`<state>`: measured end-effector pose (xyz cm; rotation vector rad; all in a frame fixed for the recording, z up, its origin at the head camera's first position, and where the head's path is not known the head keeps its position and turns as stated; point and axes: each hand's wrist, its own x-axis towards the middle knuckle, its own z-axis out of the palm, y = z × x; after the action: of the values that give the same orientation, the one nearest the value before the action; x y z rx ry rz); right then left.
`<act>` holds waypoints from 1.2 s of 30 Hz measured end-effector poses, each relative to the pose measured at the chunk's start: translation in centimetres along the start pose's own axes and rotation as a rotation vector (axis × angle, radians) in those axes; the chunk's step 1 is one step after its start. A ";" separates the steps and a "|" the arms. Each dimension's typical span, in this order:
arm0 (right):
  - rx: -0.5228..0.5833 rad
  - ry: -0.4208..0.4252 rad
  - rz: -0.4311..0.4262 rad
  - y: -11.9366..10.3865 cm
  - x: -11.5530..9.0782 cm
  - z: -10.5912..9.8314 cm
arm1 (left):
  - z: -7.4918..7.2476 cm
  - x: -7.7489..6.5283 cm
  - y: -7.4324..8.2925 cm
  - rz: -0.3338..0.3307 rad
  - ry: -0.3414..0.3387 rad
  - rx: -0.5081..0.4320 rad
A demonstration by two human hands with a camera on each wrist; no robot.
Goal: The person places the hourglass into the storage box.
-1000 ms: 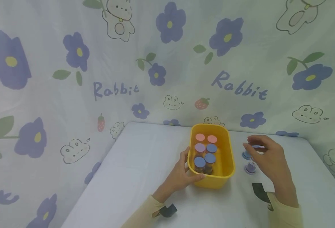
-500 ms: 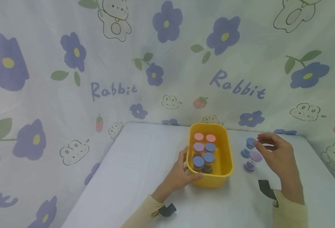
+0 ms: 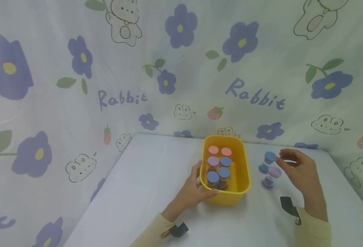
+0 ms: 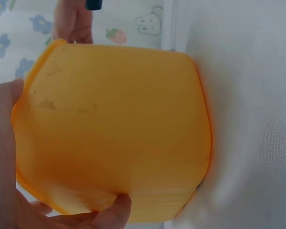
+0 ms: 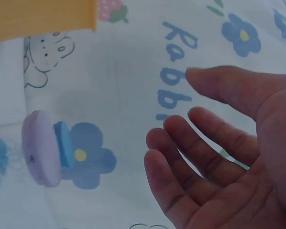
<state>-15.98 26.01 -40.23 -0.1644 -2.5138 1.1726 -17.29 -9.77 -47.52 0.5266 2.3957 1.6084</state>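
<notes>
My left hand (image 3: 189,193) grips the yellow plastic bin (image 3: 226,198) at its near left corner, the thumb along the front wall. Inside the bin, toward its left side, stand several small sand timers with coloured caps: pink (image 3: 213,150), purple (image 3: 213,161) and blue (image 3: 224,173). Right of the bin, a blue sand timer (image 3: 270,157) and a purple sand timer (image 3: 274,172) stand upright on the table. My right hand (image 3: 302,171) hovers just right of them, fingers loosely bent and holding nothing. A gap shows between thumb and fingertips (image 5: 157,164) in the right wrist view.
A white table (image 3: 138,185) carries everything. Behind it hangs a curtain (image 3: 193,75) printed with flowers and rabbits. Dark straps (image 3: 287,206) hang near both sleeve cuffs.
My right hand has drawn back to the right from above the two loose sand timers, uncovering their caps. My left hand keeps its grip on the bin.
</notes>
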 end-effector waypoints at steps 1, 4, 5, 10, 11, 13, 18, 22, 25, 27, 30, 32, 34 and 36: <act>0.002 -0.010 -0.002 0.4 0.0 0.1 | 0.0 -0.1 -0.1 -0.002 -0.002 -0.001; -0.005 -0.049 0.011 1.4 -0.2 0.5 | 0.0 -0.4 -0.4 -0.009 -0.007 -0.008; -0.009 -0.065 0.019 1.8 -0.3 0.6 | 0.1 -0.5 -0.5 -0.013 -0.010 -0.016; -0.066 -0.187 0.113 3.4 -0.2 0.9 | 0.1 -0.8 -0.6 -0.018 -0.018 -0.031; -0.079 -0.210 0.122 3.7 -0.1 0.9 | 0.1 -0.8 -0.5 -0.019 -0.019 -0.032; -0.092 -0.245 0.122 4.2 0.1 0.8 | 0.0 -0.8 -0.5 -0.019 -0.018 -0.027; -0.105 -0.319 0.118 5.0 0.7 0.6 | -0.1 -0.4 -0.4 -0.004 -0.013 -0.025; -0.101 -0.389 0.166 5.3 0.9 0.6 | -0.1 -0.2 -0.6 0.009 -0.012 -0.025; -0.110 -0.417 0.178 5.4 0.9 0.5 | -0.2 -0.2 -0.7 0.012 -0.011 -0.027; -0.114 -0.429 0.183 5.5 0.9 0.5 | -0.2 -0.1 -0.7 0.013 -0.012 -0.028; -0.116 -0.437 0.189 5.6 1.1 0.5 | -0.3 0.0 -0.6 0.012 -0.011 -0.027; -0.116 -0.436 0.184 5.6 1.2 0.5 | -0.3 0.0 -0.6 0.012 -0.011 -0.024; -0.117 -0.439 0.173 5.6 1.3 0.5 | -0.4 0.2 -0.6 0.014 -0.010 -0.023; -0.120 -0.448 0.165 5.6 1.4 0.5 | -0.4 0.3 -0.6 0.019 -0.011 -0.021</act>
<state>-17.75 29.62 -44.35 -0.1568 -3.0146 1.2335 -17.84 -10.20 -47.87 0.5540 2.3702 1.6328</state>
